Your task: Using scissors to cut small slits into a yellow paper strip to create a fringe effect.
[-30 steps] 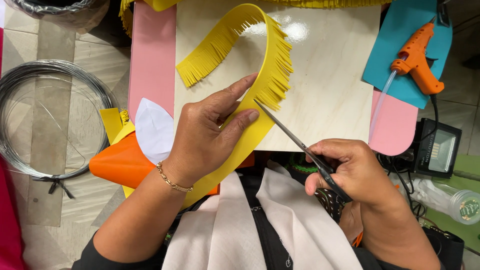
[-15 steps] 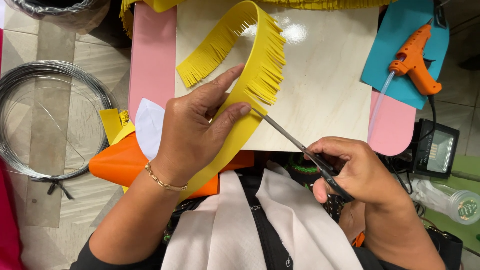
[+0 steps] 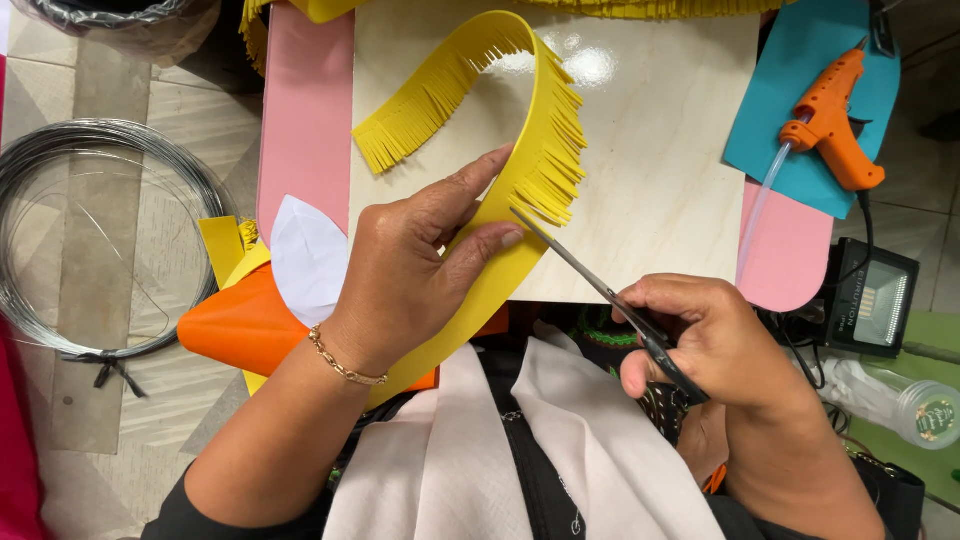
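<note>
My left hand [image 3: 410, 270] pinches a long yellow foam strip [image 3: 545, 120] that arches up over a pale wooden board [image 3: 650, 200]. One edge of the strip is cut into a fringe. My right hand [image 3: 715, 340] grips black-handled scissors [image 3: 585, 275], their blades pointing up-left with the tips at the strip's edge just beside my left fingers. A gold bracelet sits on my left wrist.
An orange glue gun [image 3: 830, 120] lies on a teal sheet [image 3: 790, 100] at the right. Pink foam sheets [image 3: 305, 110] flank the board. Orange, white and yellow pieces [image 3: 250, 315] lie at the left. A wire coil [image 3: 95, 235] rests on the tiled floor. A small lamp [image 3: 868, 300] sits right.
The scissors have come back to the strip's edge for another cut. My left hand has fed the strip along slightly, and the fringed arch has shifted a little.
</note>
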